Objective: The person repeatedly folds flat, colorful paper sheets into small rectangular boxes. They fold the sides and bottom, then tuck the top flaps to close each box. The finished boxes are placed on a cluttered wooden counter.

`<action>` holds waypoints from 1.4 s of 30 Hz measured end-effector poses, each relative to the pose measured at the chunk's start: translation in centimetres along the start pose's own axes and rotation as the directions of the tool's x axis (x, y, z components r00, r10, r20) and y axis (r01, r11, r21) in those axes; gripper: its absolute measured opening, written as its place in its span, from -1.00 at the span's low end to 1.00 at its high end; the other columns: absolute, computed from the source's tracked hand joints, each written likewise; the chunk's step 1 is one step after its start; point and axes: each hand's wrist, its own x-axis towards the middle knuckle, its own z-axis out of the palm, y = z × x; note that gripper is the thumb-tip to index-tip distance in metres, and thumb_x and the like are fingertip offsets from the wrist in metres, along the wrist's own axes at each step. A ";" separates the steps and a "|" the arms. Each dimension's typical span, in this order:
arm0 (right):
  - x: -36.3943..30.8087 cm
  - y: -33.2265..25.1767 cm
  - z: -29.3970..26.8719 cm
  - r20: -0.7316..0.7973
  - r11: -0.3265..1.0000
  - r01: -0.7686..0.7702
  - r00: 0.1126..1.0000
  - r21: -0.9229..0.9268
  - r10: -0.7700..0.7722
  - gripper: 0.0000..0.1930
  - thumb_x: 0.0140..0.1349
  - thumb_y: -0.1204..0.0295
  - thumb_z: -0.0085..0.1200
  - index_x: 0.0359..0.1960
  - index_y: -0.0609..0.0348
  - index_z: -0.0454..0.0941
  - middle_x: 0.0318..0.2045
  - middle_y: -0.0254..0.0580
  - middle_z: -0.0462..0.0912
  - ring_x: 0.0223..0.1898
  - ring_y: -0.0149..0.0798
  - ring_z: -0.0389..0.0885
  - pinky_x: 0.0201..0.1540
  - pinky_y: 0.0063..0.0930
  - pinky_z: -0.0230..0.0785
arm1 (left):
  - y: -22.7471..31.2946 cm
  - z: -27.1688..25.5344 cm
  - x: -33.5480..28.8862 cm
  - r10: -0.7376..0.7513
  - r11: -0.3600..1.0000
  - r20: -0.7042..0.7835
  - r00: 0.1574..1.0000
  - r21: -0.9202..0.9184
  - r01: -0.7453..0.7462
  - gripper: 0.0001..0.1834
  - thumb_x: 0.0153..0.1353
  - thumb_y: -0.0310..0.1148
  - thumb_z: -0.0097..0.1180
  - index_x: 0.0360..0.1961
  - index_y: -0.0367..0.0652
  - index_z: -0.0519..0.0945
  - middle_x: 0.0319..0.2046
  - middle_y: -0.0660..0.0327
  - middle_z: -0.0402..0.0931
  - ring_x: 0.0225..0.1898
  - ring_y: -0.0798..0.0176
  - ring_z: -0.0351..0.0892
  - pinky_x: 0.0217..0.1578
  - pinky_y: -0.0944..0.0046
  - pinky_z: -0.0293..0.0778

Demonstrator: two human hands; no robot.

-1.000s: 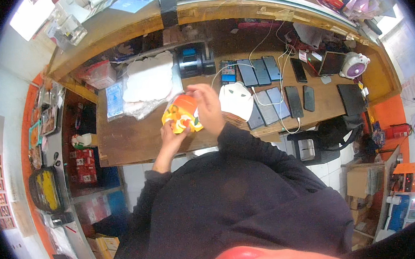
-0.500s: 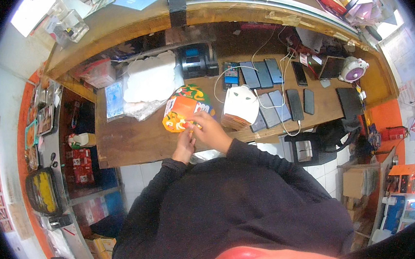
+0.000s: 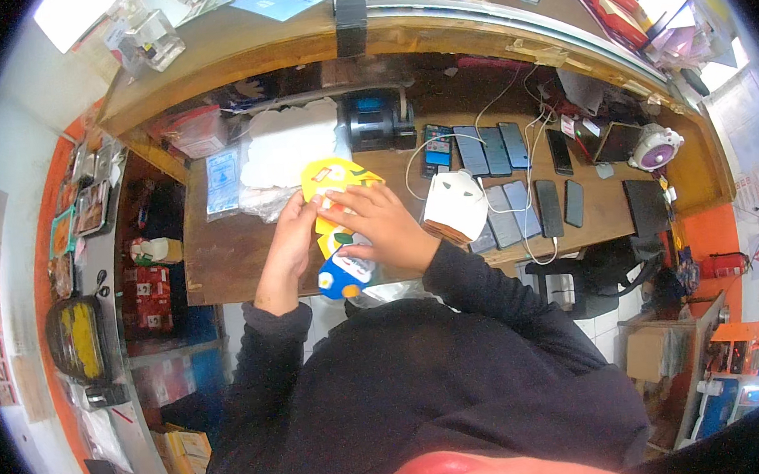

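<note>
A brightly printed folded card piece (image 3: 326,183), yellow above with a blue flap at its lower end, is between my hands over the front of the wooden desk. My left hand (image 3: 286,244) grips its left edge, thumb towards the middle. Across its right side lies my right hand (image 3: 379,228), fingers bent over the print and thumb lower down by the blue flap. My fingers cover much of the card's middle. Just right of them stands a stack of white die-cut card pieces (image 3: 452,200) with brown edges.
Several phones (image 3: 493,148) lie on the desk's right side, with white charging cables (image 3: 530,172) looped among them. White cut-out sheets (image 3: 292,141) sit on plastic at the back left, beside a small black printer (image 3: 378,121). A raised wooden shelf (image 3: 259,64) crosses behind.
The card piece has been turned and opened, so yellow and blue print show instead of the orange side. My hands have spread apart around it. The green patterned piece beneath no longer shows.
</note>
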 end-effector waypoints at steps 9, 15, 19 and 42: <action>0.5 0.7 0.6 -0.177 0.994 0.001 0.984 0.106 0.018 -0.33 0.11 0.09 0.21 0.29 -0.12 0.38 0.27 -0.26 0.40 0.24 -0.05 0.36 0.30 0.02 0.14 | 1.7 0.0 -4.8 0.069 0.994 0.357 0.931 0.049 -0.093 -0.14 0.14 -0.68 0.15 0.44 -0.27 0.04 0.30 0.09 0.25 0.29 0.24 0.31 0.27 0.21 0.27; 0.3 -1.1 0.1 -0.259 0.977 -0.003 0.964 0.215 0.060 -0.41 0.12 0.21 0.23 0.23 -0.05 0.45 0.13 -0.18 0.50 0.21 -0.03 0.39 0.30 0.03 0.13 | 1.5 0.9 -5.3 0.186 0.980 0.228 0.956 0.021 -0.195 -0.15 0.14 -0.75 0.07 0.44 -0.32 0.00 0.30 0.06 0.26 0.29 0.22 0.31 0.25 0.26 0.28; 0.0 -0.6 -0.1 -0.229 0.966 0.036 0.973 0.255 0.024 -0.45 0.10 0.26 0.25 0.19 -0.02 0.49 0.10 -0.19 0.52 0.16 -0.03 0.42 0.27 0.02 0.14 | 2.3 1.3 -5.9 0.181 0.974 0.256 0.950 0.087 -0.209 -0.11 0.16 -0.73 0.10 0.46 -0.30 -0.07 0.28 0.08 0.28 0.26 0.26 0.33 0.21 0.30 0.31; -1.0 -0.8 -0.1 -0.387 0.944 0.096 0.922 0.317 0.036 -0.53 0.12 0.42 0.19 0.13 -0.01 0.54 0.03 -0.23 0.56 0.11 -0.07 0.44 0.21 -0.06 0.18 | 4.7 4.0 -6.7 0.099 0.973 0.199 0.975 0.187 -0.137 0.06 0.10 -0.71 0.22 0.50 -0.11 -0.17 0.08 0.04 0.40 -0.04 0.32 0.56 -0.09 0.37 0.54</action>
